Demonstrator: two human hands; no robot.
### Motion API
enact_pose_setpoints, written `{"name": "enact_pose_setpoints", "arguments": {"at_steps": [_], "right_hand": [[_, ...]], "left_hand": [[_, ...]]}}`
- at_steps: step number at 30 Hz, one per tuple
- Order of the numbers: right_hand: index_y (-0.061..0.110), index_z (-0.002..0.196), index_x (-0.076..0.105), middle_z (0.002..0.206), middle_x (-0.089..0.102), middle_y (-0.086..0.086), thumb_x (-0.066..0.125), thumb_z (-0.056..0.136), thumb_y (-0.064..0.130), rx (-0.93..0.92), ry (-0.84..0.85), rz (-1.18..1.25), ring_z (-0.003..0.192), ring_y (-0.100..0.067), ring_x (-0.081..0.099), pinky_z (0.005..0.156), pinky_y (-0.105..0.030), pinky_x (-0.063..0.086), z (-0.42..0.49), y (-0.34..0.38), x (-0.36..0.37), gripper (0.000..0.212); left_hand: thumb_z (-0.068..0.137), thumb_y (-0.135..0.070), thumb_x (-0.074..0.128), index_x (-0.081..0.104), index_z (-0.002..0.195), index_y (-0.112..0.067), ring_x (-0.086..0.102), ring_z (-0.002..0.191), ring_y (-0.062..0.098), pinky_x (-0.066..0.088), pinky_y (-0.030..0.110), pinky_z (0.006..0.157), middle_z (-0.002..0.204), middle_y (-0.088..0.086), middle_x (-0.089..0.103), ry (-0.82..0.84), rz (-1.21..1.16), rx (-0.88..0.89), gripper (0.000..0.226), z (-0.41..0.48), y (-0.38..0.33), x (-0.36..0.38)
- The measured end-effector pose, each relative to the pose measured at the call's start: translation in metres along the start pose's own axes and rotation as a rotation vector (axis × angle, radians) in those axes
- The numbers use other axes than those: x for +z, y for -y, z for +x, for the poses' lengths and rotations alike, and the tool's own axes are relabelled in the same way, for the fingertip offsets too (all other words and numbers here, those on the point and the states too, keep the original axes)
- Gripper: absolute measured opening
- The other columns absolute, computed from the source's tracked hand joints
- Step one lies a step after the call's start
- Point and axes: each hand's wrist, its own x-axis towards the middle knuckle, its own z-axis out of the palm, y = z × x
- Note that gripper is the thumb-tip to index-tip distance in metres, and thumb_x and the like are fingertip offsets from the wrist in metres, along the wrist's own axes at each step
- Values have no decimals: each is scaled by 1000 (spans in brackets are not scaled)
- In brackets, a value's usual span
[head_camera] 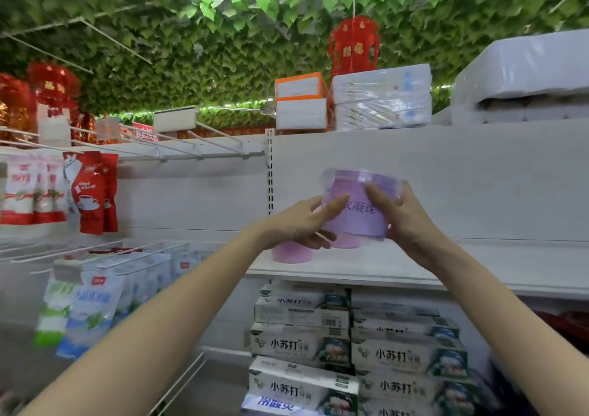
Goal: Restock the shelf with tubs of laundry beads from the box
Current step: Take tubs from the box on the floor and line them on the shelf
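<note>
Holding a lilac tub point(357, 214) of laundry beads up in front of the white back panel point(446, 186), the person was midway through placing it. The left hand point(299, 224) gripped the tub's left side, its forefinger laid across the printed label and the other fingers curled under the base. The right hand point(404, 218) gripped the right side, thumb pressed on the front near the clear lid, fingers wrapped round behind. The tub hung in the air, slightly tilted, above the white shelf point(446, 269) and not touching it.

Two more tubs already stood on that shelf. A pink tub point(291, 253) sat just left of the hands, and a second tub point(345, 241) stood directly below the held one, mostly hidden by it. The shelf to the right of them looked bare. Below it were stacked toothpaste cartons point(302, 345), and red packets point(92, 192) hung on hooks at far left. The supply box was out of view.

By my reading, the step in hand was setting this tub down, with the restock only begun. The next move seemed to call either for lowering it squarely onto the second tub as a stack, or for shifting it right onto open shelf. In both cases it needed to be levelled, with the label facing near, before the fingers let go.
</note>
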Motion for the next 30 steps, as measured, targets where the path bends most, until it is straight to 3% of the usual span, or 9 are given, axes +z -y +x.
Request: {"name": "enact_pose_setpoints", "arguments": {"at_steps": [2,6,9,11,15,19,22,25,30], "right_hand": [[8,131,44,126,56,-19,79,67,56,6,-45,-17,108,-31,63,73,-48,56,5,-9,-10,88],[13,128,39,119,56,-9,82,56,58,38,-160,-81,102,-23,64,59,-30,54,5,-26,-28,95],[18,123,35,113,52,-2,86,48,56,94,-181,-165,87,-11,62,59,-23,54,-2,-44,-35,99],[21,126,32,113,51,-4,89,47,50,148,-133,-197,85,-10,61,56,-16,52,-5,-57,-36,102],[26,131,29,118,53,-6,80,24,73,231,-20,-267,87,-11,59,55,-15,46,1,-68,-38,128],[26,147,17,148,34,-11,78,62,52,305,12,-291,119,-24,47,87,-31,43,10,-68,-39,108],[28,151,4,158,13,-5,78,30,75,332,0,-319,141,-24,23,112,-42,24,8,-68,-38,149],[24,152,-2,159,8,-3,71,19,84,344,-33,-382,144,-22,18,116,-41,16,6,-68,-36,163],[13,152,4,159,8,-4,45,60,83,305,-119,-579,145,-22,16,118,-40,13,-5,-59,-30,123]], "left_hand": [[70,-80,17,32,139,-30,64,97,15,48,35,95,117,5,63,44,112,-57,86,-4,2,-4],[70,-84,11,3,150,-25,31,137,21,22,37,113,154,2,24,-50,589,-75,100,-18,27,-21],[80,-75,10,-5,149,-26,18,142,20,15,38,114,157,1,13,-128,920,-39,86,-30,63,-35],[70,-81,-3,-11,148,-28,10,144,18,9,37,115,158,1,4,-121,986,-56,95,-40,83,-43],[46,-88,-25,-17,145,-30,4,144,17,4,38,116,158,0,-2,-137,1039,-134,115,-58,109,-53],[44,-87,-28,-21,143,-28,0,145,16,2,36,115,158,0,-6,-117,1047,-188,116,-73,125,-56],[43,-87,-29,-18,145,-28,-3,145,17,0,36,115,158,0,-6,-120,1054,-195,119,-81,128,-58],[42,-87,-31,-15,146,-27,-3,145,18,1,37,116,158,1,-4,-125,1092,-185,121,-88,124,-62],[42,-85,-33,-18,145,-26,-5,145,19,1,39,117,158,2,-5,-165,1139,-141,120,-94,111,-70]]}}
